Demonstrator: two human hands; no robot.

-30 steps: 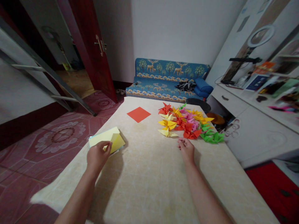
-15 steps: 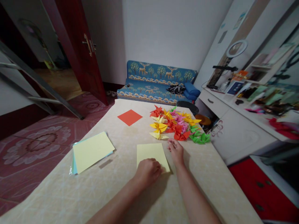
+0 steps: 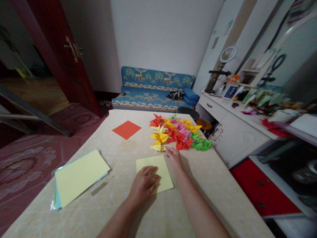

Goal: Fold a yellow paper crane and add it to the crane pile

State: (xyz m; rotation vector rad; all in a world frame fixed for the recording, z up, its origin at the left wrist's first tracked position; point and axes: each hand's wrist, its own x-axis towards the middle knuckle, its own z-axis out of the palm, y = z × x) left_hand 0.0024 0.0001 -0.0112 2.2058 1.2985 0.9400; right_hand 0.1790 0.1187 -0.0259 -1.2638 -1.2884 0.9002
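Note:
A pale yellow sheet of paper (image 3: 162, 180) lies flat on the table before me. My left hand (image 3: 144, 183) rests over its left part, fingers spread and slightly bent, with nothing gripped. Just beyond the sheet's far right corner is my right hand (image 3: 174, 158), its fingers curled together. Its fingertips meet or overlap the tip of a pale yellow folded paper piece (image 3: 157, 147); whether they hold it I cannot tell. Several pointed folded paper pieces (image 3: 182, 136) in red, orange, pink, yellow and green stand clustered behind that hand.
A red paper square (image 3: 126, 129) lies at the far left of the table (image 3: 116, 215). Nearer, a stack of pale yellow and blue sheets (image 3: 81, 175) sits on clear plastic at the left edge. Beyond stand a blue sofa (image 3: 153, 89) and a white dresser (image 3: 215, 110).
My view has turned rightward. My left hand's fingers have spread and uncovered more of the yellow sheet. My right hand has reached a little forward to the nearest folded piece.

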